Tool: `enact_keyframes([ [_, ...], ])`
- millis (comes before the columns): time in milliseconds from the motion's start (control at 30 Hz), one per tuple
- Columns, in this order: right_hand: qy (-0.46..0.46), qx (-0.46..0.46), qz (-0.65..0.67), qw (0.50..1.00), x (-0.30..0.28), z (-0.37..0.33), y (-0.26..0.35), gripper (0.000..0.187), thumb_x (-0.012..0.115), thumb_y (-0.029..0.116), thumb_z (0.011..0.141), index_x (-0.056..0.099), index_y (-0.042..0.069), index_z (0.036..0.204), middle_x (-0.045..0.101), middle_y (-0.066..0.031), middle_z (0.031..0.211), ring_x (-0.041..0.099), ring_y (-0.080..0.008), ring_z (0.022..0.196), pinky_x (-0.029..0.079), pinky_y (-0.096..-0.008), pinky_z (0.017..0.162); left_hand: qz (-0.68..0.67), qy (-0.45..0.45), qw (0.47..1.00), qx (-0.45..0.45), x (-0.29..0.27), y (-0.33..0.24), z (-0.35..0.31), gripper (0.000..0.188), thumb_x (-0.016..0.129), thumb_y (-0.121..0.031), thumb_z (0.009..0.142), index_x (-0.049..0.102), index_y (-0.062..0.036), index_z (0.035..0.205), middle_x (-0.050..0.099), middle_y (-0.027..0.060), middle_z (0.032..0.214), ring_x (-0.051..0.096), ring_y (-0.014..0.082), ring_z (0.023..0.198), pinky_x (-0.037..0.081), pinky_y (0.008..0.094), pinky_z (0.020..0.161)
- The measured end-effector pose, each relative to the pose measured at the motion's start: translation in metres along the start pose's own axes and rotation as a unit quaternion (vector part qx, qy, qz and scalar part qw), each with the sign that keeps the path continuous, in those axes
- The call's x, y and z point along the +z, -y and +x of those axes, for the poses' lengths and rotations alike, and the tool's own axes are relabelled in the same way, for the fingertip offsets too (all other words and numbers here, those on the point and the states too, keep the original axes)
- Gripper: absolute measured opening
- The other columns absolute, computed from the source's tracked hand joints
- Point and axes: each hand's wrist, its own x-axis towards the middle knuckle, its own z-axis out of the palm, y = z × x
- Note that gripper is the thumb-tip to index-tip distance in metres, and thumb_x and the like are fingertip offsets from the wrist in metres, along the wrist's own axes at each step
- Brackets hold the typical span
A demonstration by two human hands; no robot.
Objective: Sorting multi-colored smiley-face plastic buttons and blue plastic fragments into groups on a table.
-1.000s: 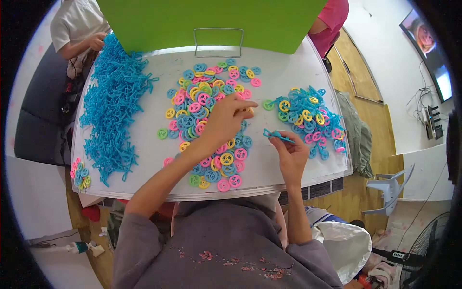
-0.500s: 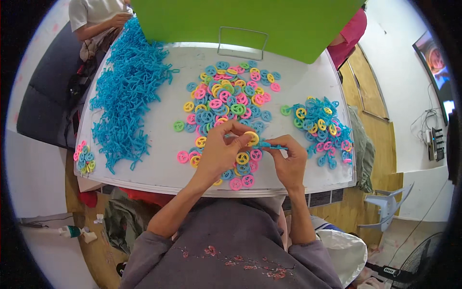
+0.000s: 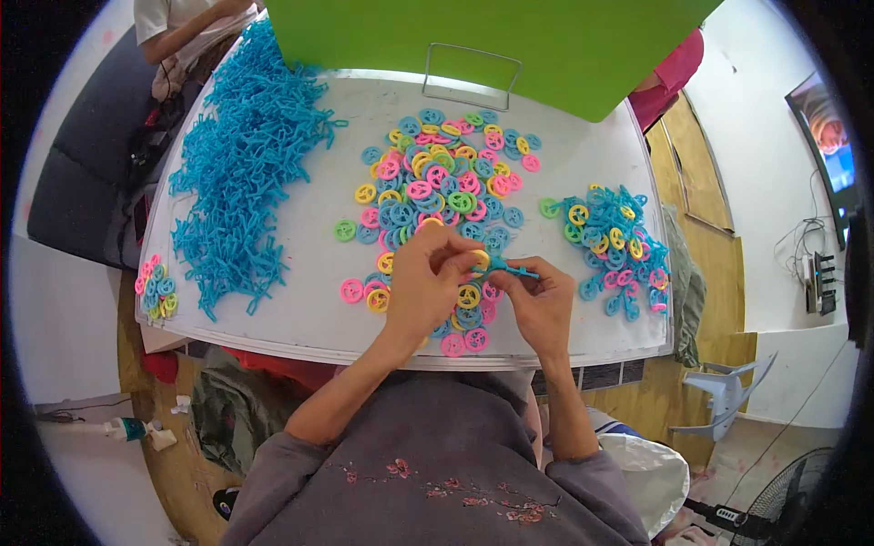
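Observation:
Between the fingertips of my left hand [image 3: 425, 278] is a small yellow plastic wheel [image 3: 480, 262], spoked like the others around it. My right hand [image 3: 543, 305] pinches a thin blue plastic piece [image 3: 510, 267], its end meeting the wheel. Whether the two are joined I cannot tell. Both hands are above the near part of a pile of pink, yellow, blue and green wheels [image 3: 421, 190]. On the right lies a heap of blue pieces with wheels attached [image 3: 608, 238]. A long mound of loose blue pieces [image 3: 246, 155] covers the left side.
All this lies on a white table [image 3: 319, 300]. A green panel [image 3: 492, 45] with a wire handle [image 3: 469, 100] stands at the far side. A small wheel cluster [image 3: 157, 289] sits at the left edge. Two other people are beyond, one a white-sleeved person [image 3: 187, 32].
My two hands have come slightly closer together, the blue piece now pressed against the yellow wheel. The whole view has shifted a little.

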Motion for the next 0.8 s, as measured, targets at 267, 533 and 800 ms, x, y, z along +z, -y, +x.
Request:
enact_keyframes([
  [267,0.004,0.029,0.078,0.996,0.004,0.000,0.000,0.012,0.066,0.002,0.085,0.063,-0.005,0.095,0.068,-0.0098,0.080,0.065,-0.0135,0.072,0.054,-0.0247,0.066,-0.048,-0.044,0.995,0.071,0.008,0.015,-0.010,0.013,0.053,0.009,0.087,0.060,0.0029,0.096,0.066,0.0108,0.096,0.063,0.0141,0.087,0.055,0.0275,0.078],
  [533,0.079,0.149,0.184,0.968,-0.002,0.003,-0.005,0.020,0.062,0.017,0.091,0.062,-0.002,0.096,0.066,-0.0075,0.082,0.064,-0.0134,0.073,0.056,-0.0285,0.070,-0.093,-0.045,0.993,0.052,0.008,0.020,-0.010,0.010,0.050,0.009,0.089,0.058,0.0046,0.093,0.065,0.0129,0.100,0.063,0.0164,0.090,0.056,0.0312,0.079],
  [800,0.069,0.152,0.204,0.965,0.001,0.004,-0.009,0.020,0.062,0.016,0.091,0.061,-0.002,0.097,0.066,-0.0083,0.084,0.064,-0.0130,0.073,0.055,-0.0276,0.070,-0.016,-0.069,0.988,0.138,0.012,0.023,-0.013,0.014,0.049,0.011,0.088,0.060,0.0046,0.095,0.064,0.0131,0.101,0.063,0.0173,0.091,0.055,0.0295,0.080],
])
